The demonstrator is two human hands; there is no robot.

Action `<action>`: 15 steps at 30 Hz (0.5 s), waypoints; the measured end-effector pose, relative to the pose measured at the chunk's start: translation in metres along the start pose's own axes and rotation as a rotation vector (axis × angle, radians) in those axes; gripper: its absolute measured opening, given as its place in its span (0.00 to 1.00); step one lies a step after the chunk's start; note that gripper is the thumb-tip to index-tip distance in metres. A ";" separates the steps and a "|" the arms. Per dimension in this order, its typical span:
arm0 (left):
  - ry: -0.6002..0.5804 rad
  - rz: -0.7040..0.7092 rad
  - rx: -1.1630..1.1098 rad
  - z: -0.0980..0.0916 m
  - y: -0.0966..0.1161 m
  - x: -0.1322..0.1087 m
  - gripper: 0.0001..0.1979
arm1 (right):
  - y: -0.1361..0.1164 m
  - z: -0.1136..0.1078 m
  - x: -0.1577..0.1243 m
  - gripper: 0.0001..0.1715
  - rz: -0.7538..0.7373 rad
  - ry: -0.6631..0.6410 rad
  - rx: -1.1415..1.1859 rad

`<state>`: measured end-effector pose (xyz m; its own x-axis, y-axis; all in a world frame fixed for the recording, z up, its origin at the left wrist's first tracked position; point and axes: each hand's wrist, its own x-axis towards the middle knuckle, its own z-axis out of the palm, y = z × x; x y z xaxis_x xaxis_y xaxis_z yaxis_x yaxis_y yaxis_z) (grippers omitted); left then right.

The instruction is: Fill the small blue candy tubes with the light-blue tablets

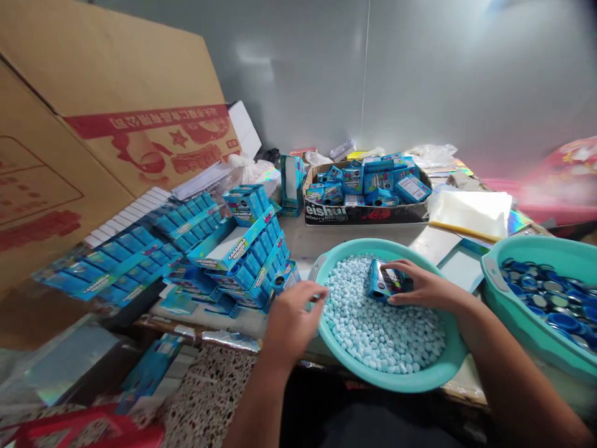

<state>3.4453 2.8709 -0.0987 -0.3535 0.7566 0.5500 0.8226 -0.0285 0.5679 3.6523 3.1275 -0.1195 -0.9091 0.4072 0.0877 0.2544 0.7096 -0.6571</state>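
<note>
A teal basin in front of me holds a heap of pale blue candies. My right hand is shut on a small blue candy box, held over the candies. My left hand hovers at the basin's left rim with its fingers curled toward the candies; whether anything is in them is hidden.
Stacks of blue display cartons stand to the left. A cardboard tray of blue boxes sits at the back. A second teal basin of blue lids is on the right. A big cardboard box leans at the left. Clear bags lie behind.
</note>
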 end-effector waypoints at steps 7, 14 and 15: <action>0.149 -0.351 0.461 -0.049 -0.047 0.017 0.09 | 0.003 0.001 0.000 0.50 -0.004 -0.007 0.007; 0.341 -0.079 0.417 -0.023 -0.030 0.009 0.09 | -0.001 0.000 0.000 0.49 0.010 -0.003 0.012; 0.333 0.002 0.322 -0.013 -0.018 0.004 0.09 | -0.001 0.000 0.001 0.50 0.015 -0.007 0.015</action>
<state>3.4228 2.8658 -0.0985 -0.4320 0.5046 0.7475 0.9014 0.2144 0.3762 3.6515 3.1271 -0.1189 -0.9078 0.4131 0.0726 0.2628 0.6952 -0.6691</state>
